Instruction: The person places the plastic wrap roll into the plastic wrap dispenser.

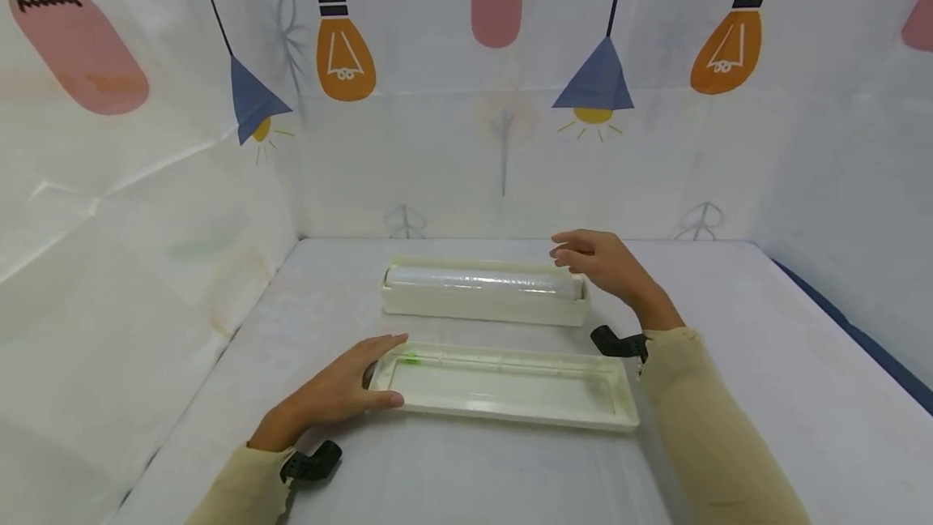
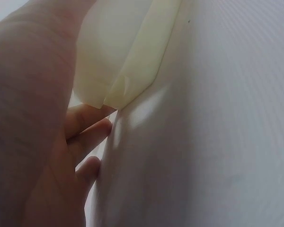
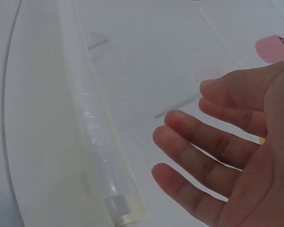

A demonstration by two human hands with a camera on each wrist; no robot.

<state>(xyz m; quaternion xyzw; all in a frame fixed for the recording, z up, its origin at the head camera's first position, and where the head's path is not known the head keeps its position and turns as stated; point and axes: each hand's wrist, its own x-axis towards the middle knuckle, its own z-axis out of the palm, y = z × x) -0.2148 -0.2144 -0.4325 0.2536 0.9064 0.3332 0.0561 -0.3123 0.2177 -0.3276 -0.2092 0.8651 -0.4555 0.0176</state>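
Observation:
A long cream lid (image 1: 510, 391) lies hollow side up on the table. My left hand (image 1: 331, 387) holds its left end, thumb at the near edge and fingers at the far corner. In the left wrist view, fingers (image 2: 87, 135) touch the end of the lid (image 2: 154, 52). Behind it stands a cream box (image 1: 484, 305) with a clear roll of film (image 1: 481, 280) inside. My right hand (image 1: 601, 266) hovers by the box's right end, fingers loosely bent. The right wrist view has the hand (image 3: 227, 151) apart from the box (image 3: 47, 132) and roll (image 3: 90, 113), holding nothing.
A white-covered table (image 1: 466, 476) runs back to a white sheet (image 1: 437, 160) printed with lamps and bulbs. Another white sheet (image 1: 146, 282) rises along the left side. A dark blue strip (image 1: 853, 326) borders the table's right edge.

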